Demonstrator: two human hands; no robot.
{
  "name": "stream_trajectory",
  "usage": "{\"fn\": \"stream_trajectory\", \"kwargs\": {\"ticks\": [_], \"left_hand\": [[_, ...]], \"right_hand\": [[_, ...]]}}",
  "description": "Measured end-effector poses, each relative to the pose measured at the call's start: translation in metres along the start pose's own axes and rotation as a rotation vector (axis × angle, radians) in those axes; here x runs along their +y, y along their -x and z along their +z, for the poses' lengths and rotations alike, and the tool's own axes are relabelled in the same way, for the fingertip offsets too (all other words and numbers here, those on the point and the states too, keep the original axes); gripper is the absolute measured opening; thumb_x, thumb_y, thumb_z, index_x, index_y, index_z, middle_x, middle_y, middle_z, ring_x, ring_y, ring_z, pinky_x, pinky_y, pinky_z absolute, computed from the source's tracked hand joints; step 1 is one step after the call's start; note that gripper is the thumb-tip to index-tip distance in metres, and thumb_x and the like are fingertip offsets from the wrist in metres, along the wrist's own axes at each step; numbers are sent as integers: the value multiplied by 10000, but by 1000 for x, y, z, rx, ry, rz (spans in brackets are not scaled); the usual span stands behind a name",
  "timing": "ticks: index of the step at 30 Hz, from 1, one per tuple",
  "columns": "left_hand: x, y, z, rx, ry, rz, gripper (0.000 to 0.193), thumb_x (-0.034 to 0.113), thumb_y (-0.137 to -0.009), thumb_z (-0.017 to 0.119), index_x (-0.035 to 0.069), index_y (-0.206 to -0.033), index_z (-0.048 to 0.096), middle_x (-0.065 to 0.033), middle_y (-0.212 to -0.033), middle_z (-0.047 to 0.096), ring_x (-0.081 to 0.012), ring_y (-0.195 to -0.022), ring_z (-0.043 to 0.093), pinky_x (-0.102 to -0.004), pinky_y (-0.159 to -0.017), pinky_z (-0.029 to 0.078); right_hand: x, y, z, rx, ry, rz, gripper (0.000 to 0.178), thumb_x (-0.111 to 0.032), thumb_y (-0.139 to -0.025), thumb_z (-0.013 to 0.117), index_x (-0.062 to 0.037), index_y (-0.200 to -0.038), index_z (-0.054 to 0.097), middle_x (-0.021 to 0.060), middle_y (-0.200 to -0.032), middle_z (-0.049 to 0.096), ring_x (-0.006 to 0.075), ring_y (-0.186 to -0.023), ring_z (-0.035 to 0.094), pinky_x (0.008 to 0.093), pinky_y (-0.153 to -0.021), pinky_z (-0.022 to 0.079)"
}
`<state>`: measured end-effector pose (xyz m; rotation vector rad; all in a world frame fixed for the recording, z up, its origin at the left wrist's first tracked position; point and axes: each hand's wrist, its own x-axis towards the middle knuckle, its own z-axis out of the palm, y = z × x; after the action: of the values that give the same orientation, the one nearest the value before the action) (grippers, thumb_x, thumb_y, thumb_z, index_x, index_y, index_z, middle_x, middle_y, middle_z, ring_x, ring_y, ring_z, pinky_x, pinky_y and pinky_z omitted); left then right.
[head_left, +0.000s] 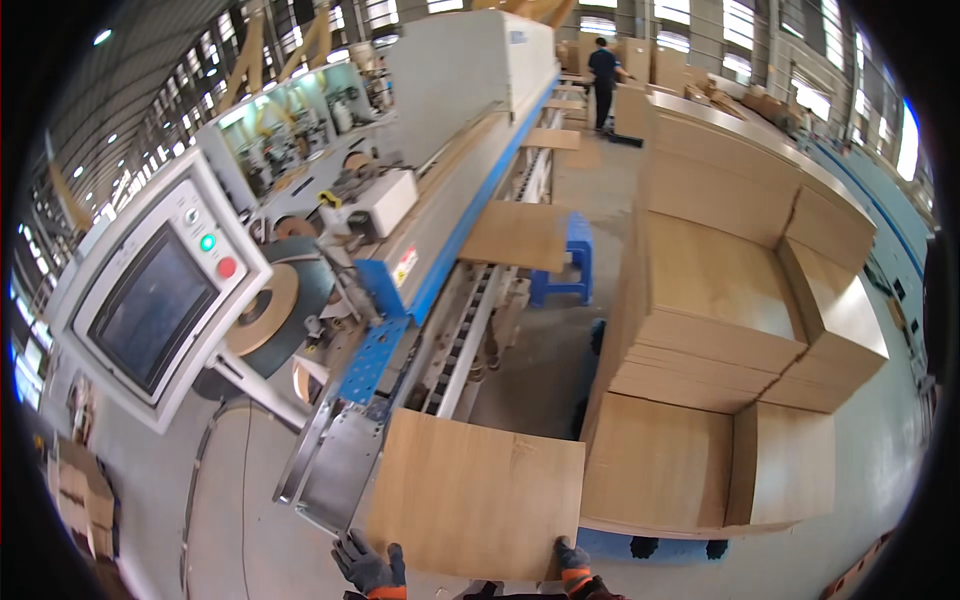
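Observation:
A rectangular wood-grain panel (480, 495) lies in front of me, its far left part over the metal infeed of an edge-banding machine (480, 150). My left hand (368, 565), in a grey glove with an orange cuff, is at the panel's near left corner, fingers spread and thumb against the edge. My right hand (572, 558), gloved the same way, grips the near right corner with its thumb on top. Its other fingers are hidden under the board. Farther along the machine, another wood panel (515, 235) rests on the conveyor track (465, 340).
Stacks of panels (700, 450) rise stepwise close on my right. A control screen (150, 305) with a green and a red button stands at left. A blue plastic stool (570, 265) is beyond the track. Far off, a person (603, 80) in dark clothes stands near boards.

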<state>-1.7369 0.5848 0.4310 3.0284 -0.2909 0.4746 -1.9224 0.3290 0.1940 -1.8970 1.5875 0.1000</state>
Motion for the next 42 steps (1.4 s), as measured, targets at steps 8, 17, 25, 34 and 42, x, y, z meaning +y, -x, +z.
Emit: {"fn": "stream_trajectory", "kwargs": {"ticks": [8, 17, 25, 34, 42], "left_hand": [[30, -11, 27, -83, 355, 348, 601, 442, -778, 532, -33, -1141, 466, -256, -1219, 417, -454, -1166, 355, -541, -982, 266], [32, -92, 70, -54, 395, 345, 606, 471, -768, 524, -28, -1106, 473, -231, -1208, 420, -441, -1174, 353, -536, -992, 246], [86, -145, 94, -52, 413, 362, 568, 434, -800, 515, -45, -1099, 459, -227, -1223, 402, -429, -1188, 337, -532, -1009, 236], [152, -207, 123, 73, 474, 310, 504, 397, -825, 514, -41, -1073, 487, -229, -1201, 427, -415, -1164, 351, -519, -997, 254], [225, -91, 95, -210, 1204, 175, 500, 304, -861, 545, -36, -1217, 453, -222, -1267, 418, -355, -1203, 372, -413, -1002, 301]], "right_hand": [[-130, 91, -43, -202, -904, -447, 304, -237, -789, 664, 10, -962, 634, 78, -880, 667, 140, -775, 610, 283, -692, 479], [-219, 76, -29, -189, -941, -258, 192, -151, -823, 627, 3, -936, 608, 46, -821, 642, 113, -716, 573, 268, -637, 459], [-255, -6, -31, -71, -793, -193, 322, -287, -805, 637, 14, -918, 632, 84, -782, 663, 157, -694, 606, 297, -628, 465], [-312, -103, -51, -100, -786, -105, 417, -386, -775, 639, -2, -939, 646, 136, -855, 670, 267, -823, 636, 342, -717, 470], [-142, -119, -128, 343, -829, -125, 564, -385, -808, 619, 25, -1176, 494, 189, -1172, 522, 296, -1079, 508, 360, -911, 408]]}}
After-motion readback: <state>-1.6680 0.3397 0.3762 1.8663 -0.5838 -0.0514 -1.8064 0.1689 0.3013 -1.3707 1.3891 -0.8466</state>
